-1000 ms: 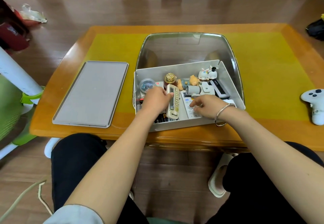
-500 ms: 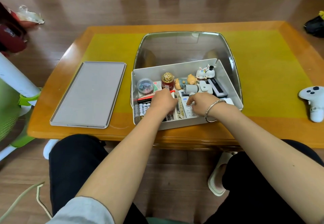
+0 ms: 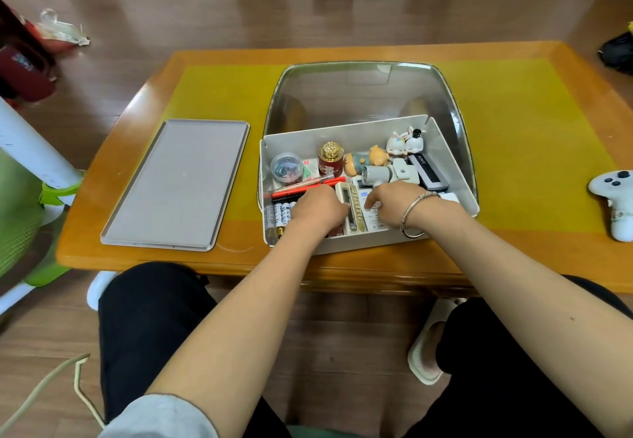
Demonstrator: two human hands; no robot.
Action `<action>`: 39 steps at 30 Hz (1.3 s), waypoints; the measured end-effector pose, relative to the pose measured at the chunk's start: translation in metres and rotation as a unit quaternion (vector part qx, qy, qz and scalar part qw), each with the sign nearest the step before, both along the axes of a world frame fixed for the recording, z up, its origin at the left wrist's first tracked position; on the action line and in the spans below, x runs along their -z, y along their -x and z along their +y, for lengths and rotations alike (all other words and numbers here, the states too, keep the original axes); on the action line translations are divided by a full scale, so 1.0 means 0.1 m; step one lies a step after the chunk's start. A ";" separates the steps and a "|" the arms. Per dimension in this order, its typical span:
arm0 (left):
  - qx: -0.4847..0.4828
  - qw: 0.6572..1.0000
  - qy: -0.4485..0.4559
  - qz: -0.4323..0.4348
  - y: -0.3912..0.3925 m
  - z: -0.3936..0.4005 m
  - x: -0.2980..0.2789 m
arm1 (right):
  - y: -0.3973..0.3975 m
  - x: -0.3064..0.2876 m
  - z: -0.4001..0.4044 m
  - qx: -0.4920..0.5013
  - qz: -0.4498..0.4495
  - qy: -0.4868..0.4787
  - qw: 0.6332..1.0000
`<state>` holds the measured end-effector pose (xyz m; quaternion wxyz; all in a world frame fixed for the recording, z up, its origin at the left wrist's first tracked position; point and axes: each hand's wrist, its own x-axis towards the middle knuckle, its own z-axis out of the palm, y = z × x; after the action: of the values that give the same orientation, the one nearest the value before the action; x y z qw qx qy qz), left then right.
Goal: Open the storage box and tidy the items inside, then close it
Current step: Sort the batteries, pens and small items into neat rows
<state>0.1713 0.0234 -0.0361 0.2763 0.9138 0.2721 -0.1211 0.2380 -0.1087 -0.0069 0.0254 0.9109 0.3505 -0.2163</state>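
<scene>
Two hands are seen inside the open storage box [image 3: 363, 132] at mid-table. Left of the box, its grey lid [image 3: 178, 184] lies flat. Batteries [image 3: 279, 213] sit at its left wall. Left hand [image 3: 317, 210]: fingers curled downward, grasp not discernible. Beige remote [image 3: 351, 208] between hands. Right hand [image 3: 394, 201]: fingertips pressed on a white calculator [image 3: 375, 220].

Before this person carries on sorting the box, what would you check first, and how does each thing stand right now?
1. Storage box open: ok, clear lid tipped back behind it.
2. Both hands inside the box: ok, left hand and right hand at its front.
3. Cream remote reachable: ok, it lies between the hands.
4. What each hand grips: cannot tell, fingers hidden.
5. Batteries lined up: ok, side by side at front left.
6. Grey tray free for overflow: ok, it sits left of the box.
</scene>
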 end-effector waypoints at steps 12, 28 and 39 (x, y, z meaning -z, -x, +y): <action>0.029 0.999 -0.013 -0.015 0.06 0.00 0.03 | 0.01 0.01 0.00 -0.023 -0.006 0.030 0.999; 0.110 0.965 -0.233 -0.042 0.08 0.38 -0.11 | 0.04 0.02 0.02 -0.037 -0.018 0.031 0.999; 0.156 0.948 -0.276 -0.035 0.08 0.48 -0.09 | 0.05 0.05 0.07 -0.026 -0.026 0.021 0.999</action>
<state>0.1634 0.0710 -0.0275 0.0007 0.9890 0.1391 -0.0504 0.2332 -0.1012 -0.0114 0.0593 0.9061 0.3681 -0.1997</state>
